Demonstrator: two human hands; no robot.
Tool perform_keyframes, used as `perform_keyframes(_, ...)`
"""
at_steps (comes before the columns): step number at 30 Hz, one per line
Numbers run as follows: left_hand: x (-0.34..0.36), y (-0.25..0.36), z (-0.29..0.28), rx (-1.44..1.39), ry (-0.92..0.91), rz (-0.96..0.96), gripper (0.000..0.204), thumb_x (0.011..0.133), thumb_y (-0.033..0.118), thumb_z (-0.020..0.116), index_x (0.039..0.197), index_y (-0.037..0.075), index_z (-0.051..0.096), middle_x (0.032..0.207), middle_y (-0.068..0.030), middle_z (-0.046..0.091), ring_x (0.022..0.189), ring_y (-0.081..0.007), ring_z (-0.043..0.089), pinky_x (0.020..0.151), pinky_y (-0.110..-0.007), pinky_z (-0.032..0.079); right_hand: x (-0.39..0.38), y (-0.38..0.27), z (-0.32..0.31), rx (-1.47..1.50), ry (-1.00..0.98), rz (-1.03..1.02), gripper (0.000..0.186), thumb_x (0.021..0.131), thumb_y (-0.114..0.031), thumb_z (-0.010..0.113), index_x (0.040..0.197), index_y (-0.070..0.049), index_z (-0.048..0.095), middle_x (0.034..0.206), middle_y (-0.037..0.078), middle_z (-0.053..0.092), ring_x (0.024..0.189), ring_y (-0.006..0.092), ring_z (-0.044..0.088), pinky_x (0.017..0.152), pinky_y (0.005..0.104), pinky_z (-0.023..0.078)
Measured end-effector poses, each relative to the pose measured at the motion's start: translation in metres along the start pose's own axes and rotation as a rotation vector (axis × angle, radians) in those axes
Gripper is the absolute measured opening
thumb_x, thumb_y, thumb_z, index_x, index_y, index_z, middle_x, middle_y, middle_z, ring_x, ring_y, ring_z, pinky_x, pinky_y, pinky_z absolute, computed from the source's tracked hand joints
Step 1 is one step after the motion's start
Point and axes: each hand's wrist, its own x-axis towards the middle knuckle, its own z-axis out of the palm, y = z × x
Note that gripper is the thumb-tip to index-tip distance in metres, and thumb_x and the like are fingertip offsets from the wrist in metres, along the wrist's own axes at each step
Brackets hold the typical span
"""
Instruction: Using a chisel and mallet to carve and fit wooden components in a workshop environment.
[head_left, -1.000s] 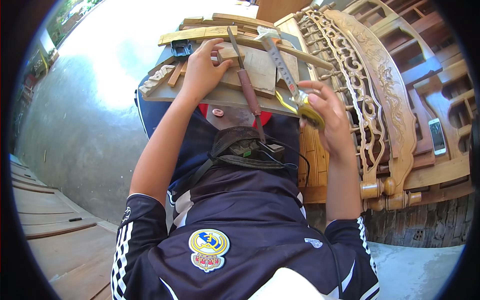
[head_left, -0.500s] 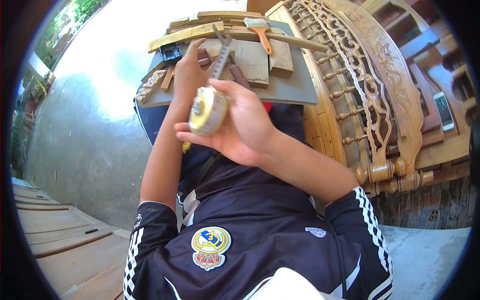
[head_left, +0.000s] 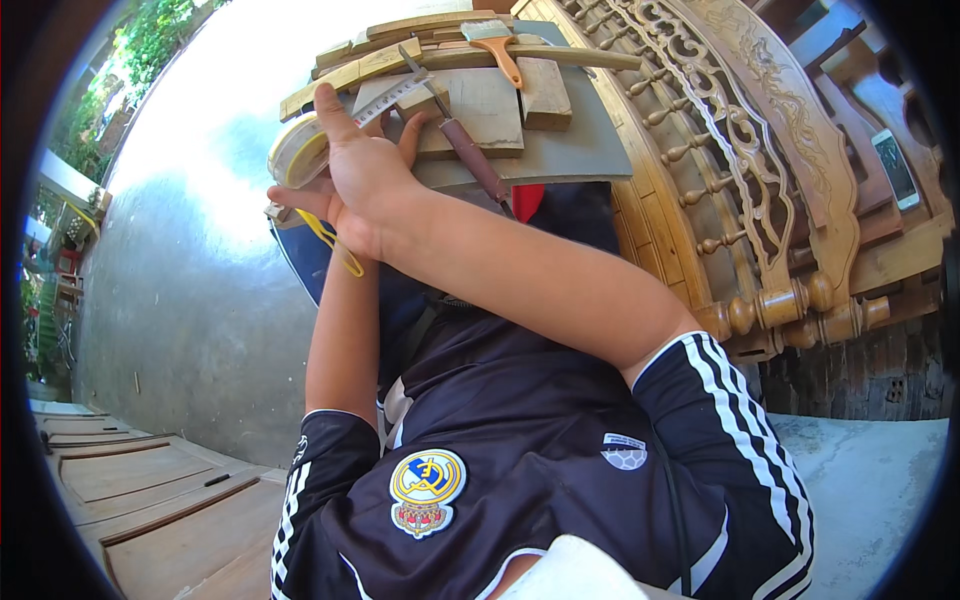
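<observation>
At left edge of desk (head_left: 590, 150), right hand (head_left: 365, 180) crosses body, fingers curled round yellow tape measure (head_left: 298, 150), blade drawn out over wood blocks (head_left: 480, 105). Left hand hidden behind it; grip cannot tell. Chisel (head_left: 470, 155) just beside; orange-handled brush (head_left: 500, 45) beyond; carved wooden furniture (head_left: 760, 170) at right.

Wood blocks (head_left: 480, 105), a chisel (head_left: 470, 150) and a brush (head_left: 497, 45) crowd the board (head_left: 570, 150) just beyond the right hand (head_left: 365, 175); its left lies open.
</observation>
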Motion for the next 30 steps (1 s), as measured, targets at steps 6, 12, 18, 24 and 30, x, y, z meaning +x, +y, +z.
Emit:
perform_keyframes(6,0.062,0.045,0.08,-0.681,-0.118,-0.756,0.051,0.103,0.04,0.05,0.146,0.013,0.05,0.128,-0.0134,0.067,0.115,-0.0326,0.066,0.108,-0.042,0.044,-0.005,-0.006,0.015,-0.037,0.019,0.009,0.086,0.099,-0.048,0.06,0.154,-0.022,-0.001,0.147,0.017,0.033,0.132,0.0391,0.047,0.085,0.0598,0.061)
perform_keyframes(12,0.065,0.048,0.107,-0.927,0.348,-0.711,0.053,0.098,0.05,0.057,0.121,0.004,0.066,0.111,-0.0222,0.071,0.105,-0.0399,0.067,0.093,-0.048,0.051,0.019,0.003,0.012,0.042,-0.042,0.103,0.089,0.099,-0.053,0.057,0.155,-0.009,0.005,0.15,0.018,0.03,0.135,0.0359,0.045,0.084,0.0508,0.063)
perform_keyframes(18,0.064,0.046,0.104,-0.721,0.21,-0.649,0.051,0.101,0.049,0.049,0.121,0.004,0.065,0.116,-0.0234,0.069,0.111,-0.0415,0.065,0.102,-0.048,0.046,0.03,0.004,0.014,-0.018,0.062,0.081,0.091,0.099,-0.058,0.053,0.154,0.002,0.014,0.15,0.016,0.033,0.13,0.0333,0.051,0.079,0.0427,0.066)
perform_keyframes(24,0.062,0.04,0.088,-0.839,0.073,-0.604,0.05,0.104,0.046,0.043,0.12,0.004,0.064,0.12,-0.0239,0.068,0.116,-0.0422,0.062,0.106,-0.05,0.041,0.043,0.01,0.012,-0.003,0.105,0.068,0.088,0.101,-0.058,0.049,0.154,0.003,0.013,0.154,0.014,0.029,0.131,0.0339,0.05,0.08,0.0424,0.066)
perform_keyframes(30,0.059,0.041,0.09,-0.86,0.103,-0.613,0.047,0.104,0.044,0.044,0.121,0.004,0.063,0.118,-0.025,0.068,0.114,-0.0438,0.062,0.107,-0.049,0.041,0.055,0.016,0.01,0.003,0.094,0.06,0.086,0.102,-0.057,0.046,0.156,0.001,0.011,0.157,0.013,0.026,0.134,0.0338,0.047,0.081,0.0418,0.066)
